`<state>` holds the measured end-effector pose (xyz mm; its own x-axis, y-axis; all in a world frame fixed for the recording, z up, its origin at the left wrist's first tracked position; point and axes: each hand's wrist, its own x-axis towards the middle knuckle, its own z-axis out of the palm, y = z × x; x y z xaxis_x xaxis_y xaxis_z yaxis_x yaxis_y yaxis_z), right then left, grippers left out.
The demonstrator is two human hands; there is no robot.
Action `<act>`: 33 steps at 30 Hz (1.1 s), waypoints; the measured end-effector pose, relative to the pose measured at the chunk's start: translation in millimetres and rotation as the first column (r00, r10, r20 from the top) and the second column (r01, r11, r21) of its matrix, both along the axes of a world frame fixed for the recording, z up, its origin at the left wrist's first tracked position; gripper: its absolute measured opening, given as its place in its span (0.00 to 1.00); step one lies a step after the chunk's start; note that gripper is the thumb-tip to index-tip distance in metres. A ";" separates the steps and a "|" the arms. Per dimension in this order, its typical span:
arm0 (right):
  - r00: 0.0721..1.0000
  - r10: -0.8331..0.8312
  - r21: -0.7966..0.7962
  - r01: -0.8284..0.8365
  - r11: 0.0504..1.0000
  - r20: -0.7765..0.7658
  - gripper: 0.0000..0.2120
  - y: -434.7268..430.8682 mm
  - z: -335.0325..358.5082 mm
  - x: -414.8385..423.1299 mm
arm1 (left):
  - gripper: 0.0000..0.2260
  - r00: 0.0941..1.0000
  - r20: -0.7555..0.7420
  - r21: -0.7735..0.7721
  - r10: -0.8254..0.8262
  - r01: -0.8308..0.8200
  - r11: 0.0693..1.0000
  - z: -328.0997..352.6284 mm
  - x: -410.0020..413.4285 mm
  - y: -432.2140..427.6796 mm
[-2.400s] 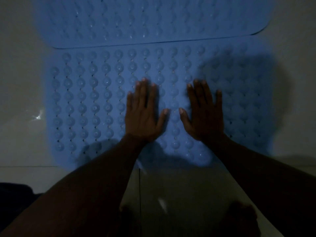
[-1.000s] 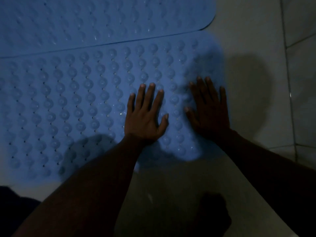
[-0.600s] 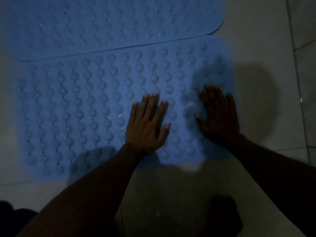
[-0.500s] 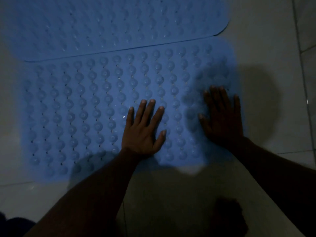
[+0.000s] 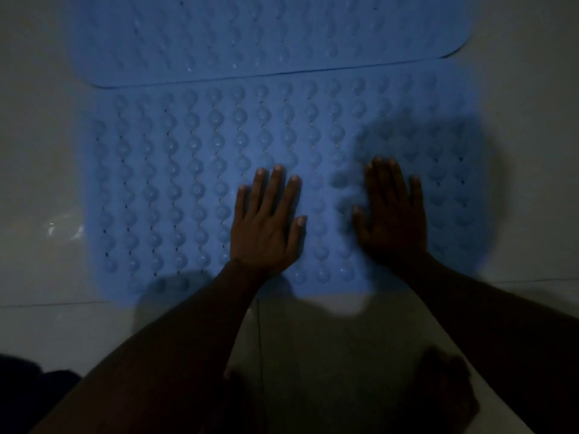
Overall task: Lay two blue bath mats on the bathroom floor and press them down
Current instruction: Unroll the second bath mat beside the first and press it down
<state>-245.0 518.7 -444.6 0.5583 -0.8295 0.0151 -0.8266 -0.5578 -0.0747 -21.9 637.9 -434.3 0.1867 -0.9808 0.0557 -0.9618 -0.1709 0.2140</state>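
Two blue mats lay on the tiled floor [image 5: 37, 158], and two hands pressed flat on the nearer one.
The far mat [image 5: 250, 36] ran along the top of the view, its near long edge meeting the near mat [image 5: 175, 189], though whether they overlapped could not be told; the near mat, studded with rows of round bumps, lay flat across the middle of the floor; the left hand [image 5: 266, 227] rested palm down by that mat's near edge, about midway along, fingers straight and slightly spread, gripping nothing; near it but apart, the right hand [image 5: 393, 220] lay likewise flat with straight fingers, in shadow, toward the mat's right end.
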 end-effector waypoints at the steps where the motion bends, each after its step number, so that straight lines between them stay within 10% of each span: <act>1: 1.000 -0.005 -0.016 0.005 1.000 0.005 0.35 0.6 -1.6 -0.6 | 0.30 1.000 0.008 0.008 0.000 -0.001 1.000 -3.6 9.6 5.3; 33: 1.000 -0.010 0.022 0.010 1.000 0.005 0.36 65.5 0.7 136.1 | 0.30 0.997 -0.069 0.037 0.021 -0.019 0.999 7.3 110.3 54.5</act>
<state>-109.0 584.2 -444.0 0.5503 -0.8350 -0.0002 -0.8315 -0.5480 -0.0912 88.4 692.4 -427.0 0.2083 -0.9780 0.0062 -0.9413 -0.1987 0.2728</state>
